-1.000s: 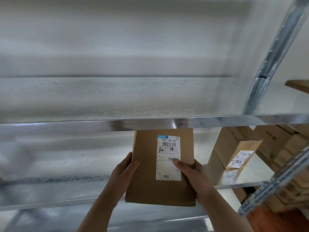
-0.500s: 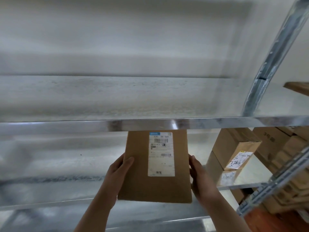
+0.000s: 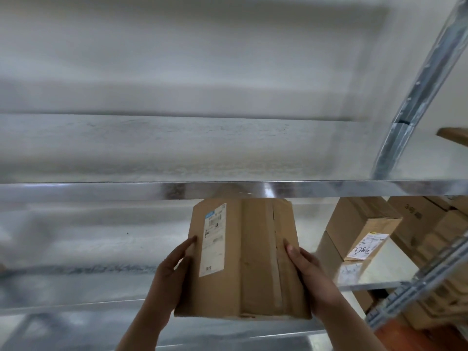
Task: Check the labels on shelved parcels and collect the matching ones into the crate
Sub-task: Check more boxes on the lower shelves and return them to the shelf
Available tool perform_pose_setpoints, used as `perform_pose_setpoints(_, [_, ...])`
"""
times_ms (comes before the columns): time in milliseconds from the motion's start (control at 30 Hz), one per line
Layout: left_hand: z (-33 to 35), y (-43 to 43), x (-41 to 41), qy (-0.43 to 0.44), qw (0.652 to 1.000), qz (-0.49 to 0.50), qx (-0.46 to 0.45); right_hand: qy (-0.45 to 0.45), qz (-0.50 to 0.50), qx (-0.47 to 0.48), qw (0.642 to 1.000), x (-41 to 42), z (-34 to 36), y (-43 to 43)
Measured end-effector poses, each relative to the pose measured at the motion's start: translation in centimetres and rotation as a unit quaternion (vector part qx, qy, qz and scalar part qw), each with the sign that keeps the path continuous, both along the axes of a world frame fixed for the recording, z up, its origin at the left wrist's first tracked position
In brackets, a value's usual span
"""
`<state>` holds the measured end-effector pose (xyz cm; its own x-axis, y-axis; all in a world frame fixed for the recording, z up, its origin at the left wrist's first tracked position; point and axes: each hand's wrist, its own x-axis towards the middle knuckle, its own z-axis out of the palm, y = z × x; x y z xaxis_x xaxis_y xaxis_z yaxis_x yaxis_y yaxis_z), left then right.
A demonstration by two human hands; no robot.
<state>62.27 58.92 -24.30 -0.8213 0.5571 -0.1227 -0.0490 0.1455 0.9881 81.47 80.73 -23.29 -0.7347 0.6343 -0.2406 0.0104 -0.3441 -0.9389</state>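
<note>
The left hand (image 3: 174,272) and right hand (image 3: 312,277) each grip a side of the brown parcel (image 3: 253,269), held up just under the shelf edge (image 3: 101,191). I think the label (image 3: 214,239) is being checked; next it needs reading clearly

A metal shelf (image 3: 228,190) runs across the view. At its far right lies a brown edge (image 3: 453,134), possibly cardboard. On the lower shelf (image 3: 395,264), a labelled box (image 3: 354,221) sits on another box (image 3: 326,255), with more boxes (image 3: 415,219) just beside.
</note>
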Motion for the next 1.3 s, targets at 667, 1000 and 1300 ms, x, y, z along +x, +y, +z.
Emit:
perform_pose_setpoints(667, [1.7, 4.2, 1.9, 0.003, 0.994, -0.102, -0.046, -0.029, -0.027, 0.088, 0.995, -1.7, 0.5, -2.0])
perform_pose_setpoints(1000, [3.2, 2.7, 1.8, -0.049, 0.993, -0.091, 0.052, -0.03, -0.041, 0.104, 0.993, -0.9, 0.7, -0.6])
perform_pose_setpoints(1300, [1.9, 0.4, 1.6, -0.055, 0.993, -0.093, 0.045, -0.067, 0.006, 0.079, 0.995, 0.9, 0.1, 1.5])
